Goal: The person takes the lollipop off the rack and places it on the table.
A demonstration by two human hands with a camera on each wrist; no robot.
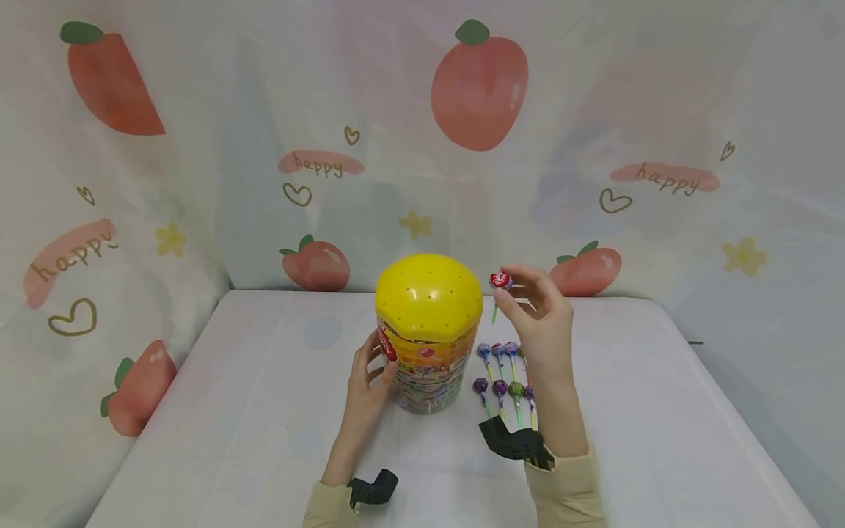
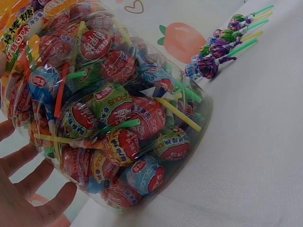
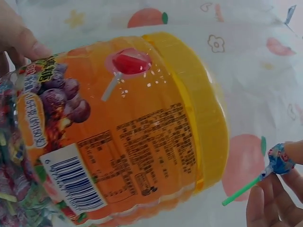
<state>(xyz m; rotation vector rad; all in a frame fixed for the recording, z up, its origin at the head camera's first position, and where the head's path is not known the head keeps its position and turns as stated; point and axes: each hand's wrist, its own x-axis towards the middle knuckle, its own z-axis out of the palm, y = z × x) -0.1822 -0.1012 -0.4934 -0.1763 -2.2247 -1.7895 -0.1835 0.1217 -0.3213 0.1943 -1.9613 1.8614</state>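
A clear plastic candy jar (image 1: 430, 385) with a yellow lid (image 1: 429, 297) stands upright on the table, full of wrapped lollipops (image 2: 113, 101). My left hand (image 1: 367, 380) holds the jar at its left side, thumb toward the front. Some of the left fingers (image 2: 33, 175) show spread along the jar's wall in the left wrist view. To the right of the lid, my right hand (image 1: 538, 312) pinches a lollipop (image 1: 500, 280) by its wrapped head, above the table. Its wrapper looks blue and red, and its green stick (image 3: 240, 191) points downward in the head view.
Several lollipops (image 1: 499, 387) lie in two rows on the white table (image 1: 264, 411), right of the jar and partly behind my right forearm. A printed cloth backdrop (image 1: 396, 191) rises behind the table and on its left. Each wrist wears a black mount (image 1: 376, 488).
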